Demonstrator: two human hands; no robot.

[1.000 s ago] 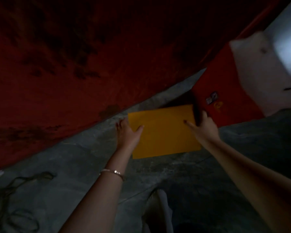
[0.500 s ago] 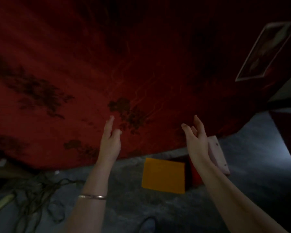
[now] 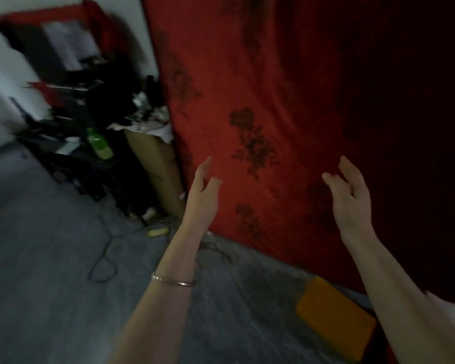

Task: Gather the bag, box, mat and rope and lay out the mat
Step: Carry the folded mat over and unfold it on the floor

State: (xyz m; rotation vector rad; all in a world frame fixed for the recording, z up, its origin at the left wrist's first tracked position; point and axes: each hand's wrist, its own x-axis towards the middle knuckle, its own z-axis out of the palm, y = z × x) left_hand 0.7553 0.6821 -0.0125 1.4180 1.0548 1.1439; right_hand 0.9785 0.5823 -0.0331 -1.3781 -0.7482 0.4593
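Box (image 3: 334, 317): one, flat, bright orange, on the floor (image 3: 50, 271) at the foot of one red flowered cloth (image 3: 286, 106). Two hands up, left hand (image 3: 202, 191) and right hand (image 3: 351, 197), grips wide, empty.

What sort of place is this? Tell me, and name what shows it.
Probably a cluttered indoor storage room or workshop corner: a bare grey concrete floor, dark shelving piled with odds and ends, and a tall brown cardboard box beside it.

Left hand (image 3: 202, 190): raised, fingers relaxed and nearly straight, empty; thin metal bangle (image 3: 173, 280) on forearm. Right hand (image 3: 351, 195): raised, fingers loosely spread, empty
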